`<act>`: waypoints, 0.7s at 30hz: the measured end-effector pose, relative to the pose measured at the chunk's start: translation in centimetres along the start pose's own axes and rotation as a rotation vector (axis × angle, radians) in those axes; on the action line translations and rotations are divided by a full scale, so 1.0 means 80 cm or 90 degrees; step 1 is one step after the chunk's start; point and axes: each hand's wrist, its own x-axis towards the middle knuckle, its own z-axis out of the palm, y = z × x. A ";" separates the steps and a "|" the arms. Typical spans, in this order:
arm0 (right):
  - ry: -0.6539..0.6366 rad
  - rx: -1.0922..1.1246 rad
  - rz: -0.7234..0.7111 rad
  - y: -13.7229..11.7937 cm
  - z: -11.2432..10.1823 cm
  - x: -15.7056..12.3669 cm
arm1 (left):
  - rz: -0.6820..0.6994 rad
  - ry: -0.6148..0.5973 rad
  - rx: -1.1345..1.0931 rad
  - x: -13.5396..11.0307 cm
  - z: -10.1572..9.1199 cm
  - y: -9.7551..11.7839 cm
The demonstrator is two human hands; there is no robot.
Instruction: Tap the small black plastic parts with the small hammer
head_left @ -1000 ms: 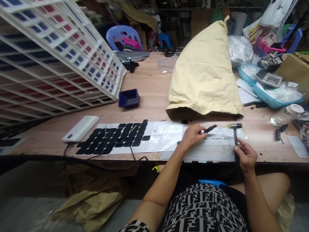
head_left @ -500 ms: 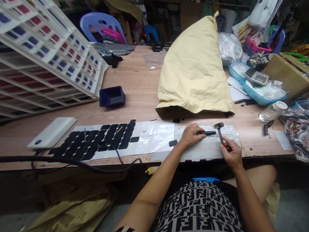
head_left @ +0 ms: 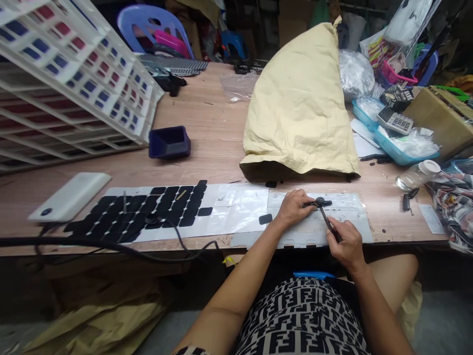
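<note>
My left hand pinches a thin black rod-shaped part flat against a clear plastic sheet at the table's front edge. My right hand grips the handle of a small hammer; its head rests on the black part just right of my left fingers. A single black square pad lies left of my left wrist. Further left, several black square pads cover a white strip.
A large tan paper sack stands behind my hands. A dark blue tray, a white power bank with a black cable, and a white compartment rack are to the left. Blue baskets, a calculator and a jar crowd the right.
The hammer head has come down and left from above the sheet onto the black part. My right hand moved left and lower; my left hand stays pinching the part.
</note>
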 end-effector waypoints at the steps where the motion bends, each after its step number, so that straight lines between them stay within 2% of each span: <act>1: 0.000 -0.006 0.002 0.001 0.000 0.000 | 0.001 0.001 0.002 0.000 0.000 0.000; 7: 0.055 0.009 0.020 0.003 -0.010 0.001 | 0.002 -0.003 0.006 0.000 0.000 0.000; 11: 0.019 0.023 0.045 0.008 -0.011 -0.001 | -0.010 -0.011 0.006 -0.001 0.001 0.000; 14: 0.018 0.065 0.114 0.020 -0.010 -0.003 | -0.014 -0.012 0.006 0.001 0.003 -0.001; 18: 0.078 0.128 0.215 0.045 -0.007 -0.005 | -0.007 -0.001 -0.004 0.004 -0.001 -0.001; 21: 0.105 0.191 0.285 0.060 -0.003 -0.008 | 0.027 -0.013 -0.095 -0.009 -0.013 0.014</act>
